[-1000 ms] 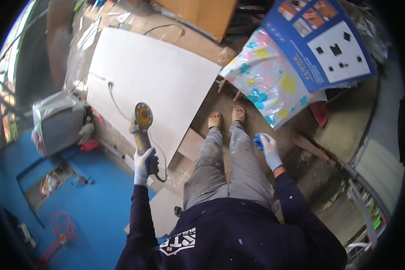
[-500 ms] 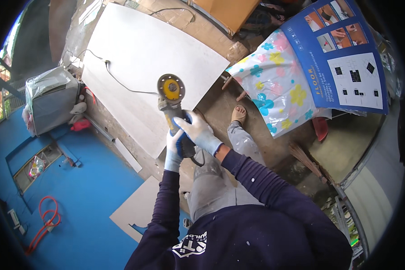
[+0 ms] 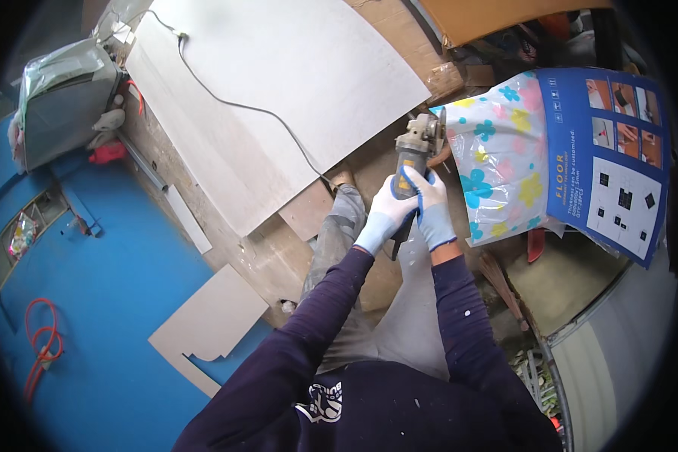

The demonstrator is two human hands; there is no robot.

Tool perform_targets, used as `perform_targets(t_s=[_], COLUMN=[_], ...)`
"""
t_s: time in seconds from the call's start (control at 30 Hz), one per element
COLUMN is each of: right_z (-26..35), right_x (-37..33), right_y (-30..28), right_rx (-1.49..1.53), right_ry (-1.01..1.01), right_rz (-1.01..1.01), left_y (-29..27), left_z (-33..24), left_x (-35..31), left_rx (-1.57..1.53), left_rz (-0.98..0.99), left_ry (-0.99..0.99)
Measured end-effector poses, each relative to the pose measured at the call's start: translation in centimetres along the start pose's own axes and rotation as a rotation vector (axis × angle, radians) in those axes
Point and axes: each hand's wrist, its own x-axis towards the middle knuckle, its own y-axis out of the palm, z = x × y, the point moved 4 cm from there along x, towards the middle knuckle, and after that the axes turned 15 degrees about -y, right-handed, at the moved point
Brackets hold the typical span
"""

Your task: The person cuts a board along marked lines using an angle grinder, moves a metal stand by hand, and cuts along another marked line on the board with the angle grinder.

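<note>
Both my hands, in white-and-blue work gloves, are closed around an angle grinder [image 3: 412, 160] in front of my legs. My left hand [image 3: 389, 213] wraps the body from the left, and my right hand [image 3: 432, 203] grips it from the right. The grinder's head points away from me, and its disc is seen nearly edge-on at the right side. That head is close to the left edge of a flower-patterned plastic sheet [image 3: 497, 162]. A dark power cord [image 3: 279, 119] runs across a large pale board [image 3: 279, 60] on the left toward my leg.
A blue printed cardboard package [image 3: 610, 166] lies beside the flowered sheet. On the blue floor [image 3: 113, 301] at left are a coiled red hose [image 3: 44, 339] and a cut pale board piece [image 3: 207, 324]. A plastic-covered grey box [image 3: 64, 105] stands at the far left.
The grinder and both hands have swung right, from over the large board to near the flowered sheet. The disc, previously facing me, is now turned nearly edge-on. The view has also shifted.
</note>
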Motion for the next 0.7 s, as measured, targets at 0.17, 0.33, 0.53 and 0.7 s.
perform_targets(t_s=[0.17, 0.33, 0.53, 0.7], right_z=[-4.9, -8.7, -14.8, -17.9], right_x=[3.8, 10.5, 19.1, 24.8], right_y=[1.2, 6.1, 10.6, 11.4], right_rx=[0.043, 0.036, 0.149, 0.159], right_ry=[0.104, 0.032, 0.030, -0.041], right_rz=[-0.091, 0.054, 0.134, 0.190], left_y=[-2.1, -6.9, -12.6, -13.5], left_z=[0.4, 0.9, -0.6, -1.8], left_x=[4.3, 12.5, 22.7, 27.6], left_rx=[0.172, 0.005, -0.034, -0.097], left_rz=[-0.166, -0.257, -0.186, -0.083], left_ry=[-0.023, 0.063, 0.149, 0.217])
